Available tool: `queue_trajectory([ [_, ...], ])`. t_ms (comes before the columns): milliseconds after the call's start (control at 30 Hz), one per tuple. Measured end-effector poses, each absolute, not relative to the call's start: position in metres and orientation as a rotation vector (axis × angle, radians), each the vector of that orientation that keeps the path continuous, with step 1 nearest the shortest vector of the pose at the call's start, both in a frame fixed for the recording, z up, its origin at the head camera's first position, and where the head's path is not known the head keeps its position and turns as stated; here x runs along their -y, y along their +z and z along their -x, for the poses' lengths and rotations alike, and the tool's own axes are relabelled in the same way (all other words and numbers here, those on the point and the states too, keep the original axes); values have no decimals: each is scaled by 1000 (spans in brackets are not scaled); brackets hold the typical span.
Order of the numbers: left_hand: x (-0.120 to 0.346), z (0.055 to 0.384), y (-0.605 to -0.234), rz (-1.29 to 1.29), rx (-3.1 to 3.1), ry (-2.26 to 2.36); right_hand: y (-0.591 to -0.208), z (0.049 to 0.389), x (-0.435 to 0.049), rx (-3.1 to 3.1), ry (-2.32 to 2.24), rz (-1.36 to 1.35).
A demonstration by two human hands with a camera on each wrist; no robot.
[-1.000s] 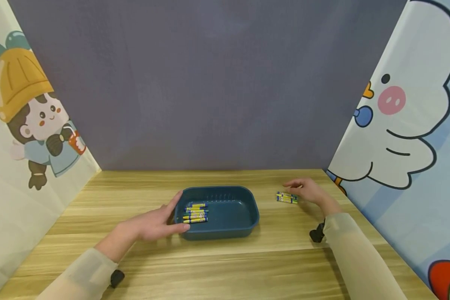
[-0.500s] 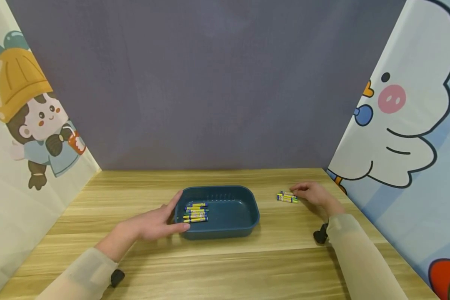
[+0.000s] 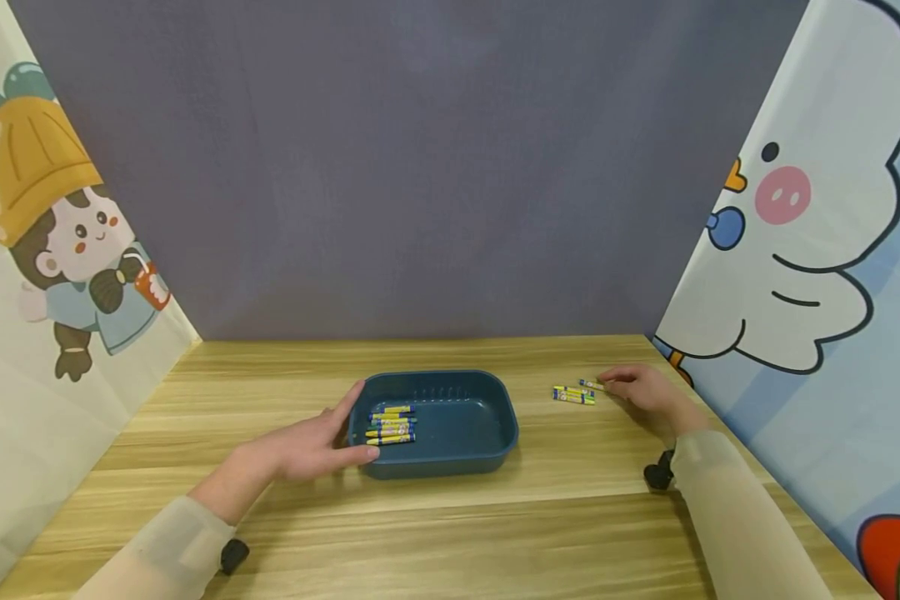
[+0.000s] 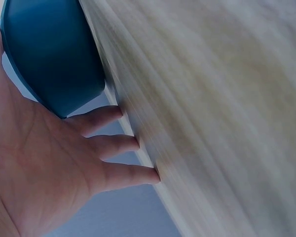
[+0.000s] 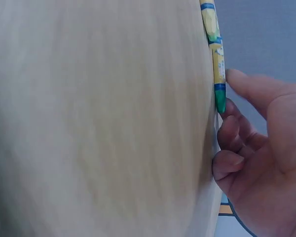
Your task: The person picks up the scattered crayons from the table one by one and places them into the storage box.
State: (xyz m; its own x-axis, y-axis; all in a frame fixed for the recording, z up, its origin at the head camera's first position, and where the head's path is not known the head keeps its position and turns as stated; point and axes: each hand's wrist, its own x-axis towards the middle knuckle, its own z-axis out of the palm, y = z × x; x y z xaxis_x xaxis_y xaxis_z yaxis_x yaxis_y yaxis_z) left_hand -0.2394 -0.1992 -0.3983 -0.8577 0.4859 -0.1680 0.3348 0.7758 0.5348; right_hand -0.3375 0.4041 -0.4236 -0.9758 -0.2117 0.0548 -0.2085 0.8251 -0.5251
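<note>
My left hand (image 3: pixel 311 447) rests against the left end of a dark blue plastic tray (image 3: pixel 450 469), thumb and forefinger spread along its rim. In the left wrist view the other fingers (image 4: pixel 130 174) are straight and their tips touch the table. Several yellow-wrapped crayons (image 3: pixel 392 430) lie side by side in the left part of the tray. On the right, my right hand (image 3: pixel 645 396) pinches the right end of one crayon (image 3: pixel 588 384), close to the table. Two more crayons (image 3: pixel 573 398) lie together just left of it. A green-tipped crayon (image 5: pixel 220 91) shows by the thumb in the right wrist view.
The wood-grain table (image 3: pixel 450 542) ends at a grey back panel (image 3: pixel 435 167). Printed cartoon panels stand at the left (image 3: pixel 52 400) and right (image 3: pixel 817 325). A dark wrist device (image 3: pixel 658 473) is under the right sleeve.
My right hand has shifted right, drawing one crayon away from the two beside it. My left hand and the tray have stayed in place.
</note>
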Motion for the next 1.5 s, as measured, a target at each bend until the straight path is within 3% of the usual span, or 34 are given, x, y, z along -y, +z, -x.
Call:
queue_trajectory([
  [500,200,242,-401,-647,-2680,731,-409,335,-396,-3011,-885,345],
  [900,199,242,-398,-649,-2683,720,-373,318,-314,-2864,-1182,530],
  [1500,199,241,-401,-651,-2691,731,-373,285,-192,-2717,-1148,845],
])
